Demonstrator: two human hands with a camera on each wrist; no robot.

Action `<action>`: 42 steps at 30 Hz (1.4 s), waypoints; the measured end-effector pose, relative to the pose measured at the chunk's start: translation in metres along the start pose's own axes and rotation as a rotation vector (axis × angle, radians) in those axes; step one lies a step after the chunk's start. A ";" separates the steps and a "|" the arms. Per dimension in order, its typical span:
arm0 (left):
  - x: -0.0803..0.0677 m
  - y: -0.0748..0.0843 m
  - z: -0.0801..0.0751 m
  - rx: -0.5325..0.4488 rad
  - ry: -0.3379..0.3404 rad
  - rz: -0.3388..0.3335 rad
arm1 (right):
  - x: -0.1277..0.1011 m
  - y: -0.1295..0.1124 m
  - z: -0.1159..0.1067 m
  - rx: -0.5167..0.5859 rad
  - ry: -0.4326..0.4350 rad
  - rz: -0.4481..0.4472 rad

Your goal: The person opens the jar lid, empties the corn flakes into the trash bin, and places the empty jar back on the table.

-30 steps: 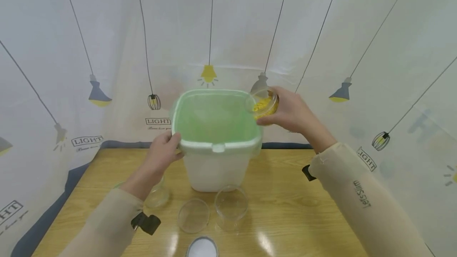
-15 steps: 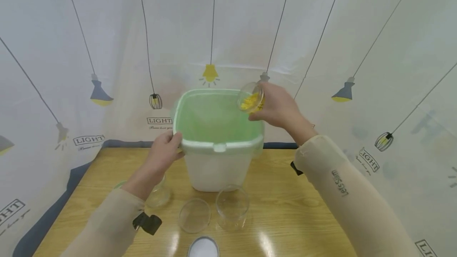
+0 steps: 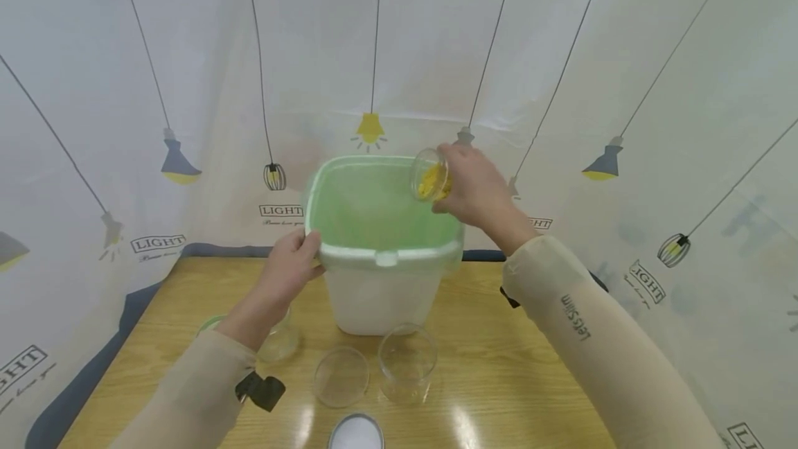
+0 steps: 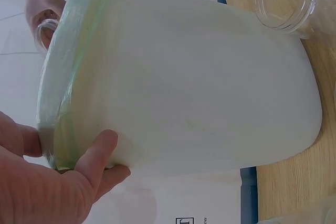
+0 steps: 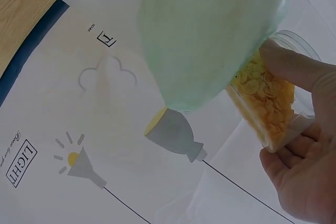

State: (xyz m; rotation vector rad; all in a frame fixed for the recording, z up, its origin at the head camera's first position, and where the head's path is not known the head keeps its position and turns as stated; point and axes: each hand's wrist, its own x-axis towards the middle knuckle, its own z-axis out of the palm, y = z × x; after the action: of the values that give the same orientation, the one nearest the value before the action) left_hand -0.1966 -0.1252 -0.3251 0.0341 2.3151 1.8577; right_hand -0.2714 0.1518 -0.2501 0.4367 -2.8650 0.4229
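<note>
A white bin (image 3: 380, 300), lined with a green bag (image 3: 380, 210) folded over its rim, stands upright on the table. My left hand (image 3: 289, 265) grips its left rim; the left wrist view shows the fingers (image 4: 100, 156) against the bag and outer wall. Over the right side of the opening, my right hand (image 3: 476, 182) holds a clear jar (image 3: 419, 165), its mouth tipped toward the bin. Thin yellow flakes (image 5: 265, 90) fill part of the jar in the right wrist view. The bottom inside the bin is hidden.
Before the bin on the wooden table (image 3: 499, 386) stand a clear jar (image 3: 408, 366), a clear round lid (image 3: 341, 377) and a round white-topped piece (image 3: 356, 433). Another clear jar (image 3: 280, 345) is partly hidden by my left forearm. A lamp-printed curtain (image 3: 324, 54) hangs behind.
My right hand has moved left, bringing the jar from beside the rim to over the opening and tipping it further. My left hand keeps its grip on the bin.
</note>
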 end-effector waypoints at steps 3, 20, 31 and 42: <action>0.000 0.000 0.000 0.003 0.005 -0.002 | 0.000 -0.001 0.002 -0.025 -0.003 -0.009; -0.001 -0.002 0.000 0.007 0.000 0.001 | -0.001 -0.005 0.008 -0.125 -0.022 -0.058; -0.001 -0.001 -0.001 0.015 -0.004 0.001 | -0.001 -0.010 0.011 -0.172 -0.003 -0.101; 0.000 -0.002 -0.001 0.010 -0.006 0.009 | -0.002 -0.010 0.015 -0.204 0.020 -0.134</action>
State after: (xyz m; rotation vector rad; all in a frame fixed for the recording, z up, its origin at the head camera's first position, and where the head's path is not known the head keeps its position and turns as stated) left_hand -0.1961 -0.1263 -0.3265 0.0513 2.3242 1.8470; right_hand -0.2689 0.1383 -0.2625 0.5778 -2.8001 0.1090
